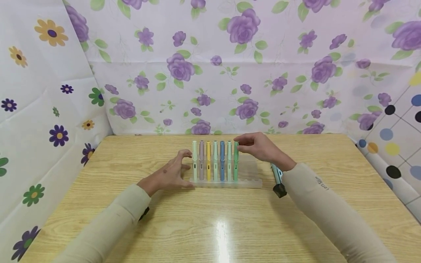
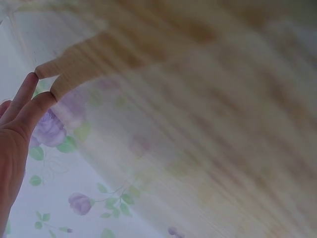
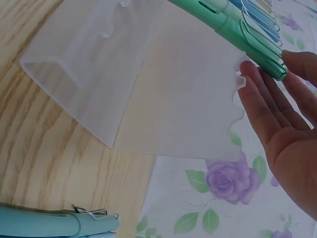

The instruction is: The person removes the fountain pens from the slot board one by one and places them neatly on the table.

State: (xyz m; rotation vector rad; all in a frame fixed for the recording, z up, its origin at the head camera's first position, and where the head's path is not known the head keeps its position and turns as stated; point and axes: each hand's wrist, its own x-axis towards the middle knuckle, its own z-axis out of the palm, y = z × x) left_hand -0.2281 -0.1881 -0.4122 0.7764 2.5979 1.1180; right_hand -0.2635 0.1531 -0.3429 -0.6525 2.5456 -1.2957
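**Green pen [image 1: 235, 168] pinched at its top by the right hand [image 1: 258, 147]**

With wrist bent, the right thumb and fingertips grip the pen, upright in the translucent rack [image 1: 248, 171]. The left hand [image 1: 169, 176] spreads its fingers wide, thumb at the rack's left end. Below the right fingers, light-blue pens [image 1: 276, 174] are partly hidden by the sleeve [image 1: 315, 197]; the left wrist view blurs. Right of the pinch, the scalloped rack runs on, leaving room.

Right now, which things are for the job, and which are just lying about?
For the job:
- rack
- pens standing in it
- green pen, pinched by the right fingers
- loose pens, probably

Just there:
- table
- flowery cloth
- spotty cloth
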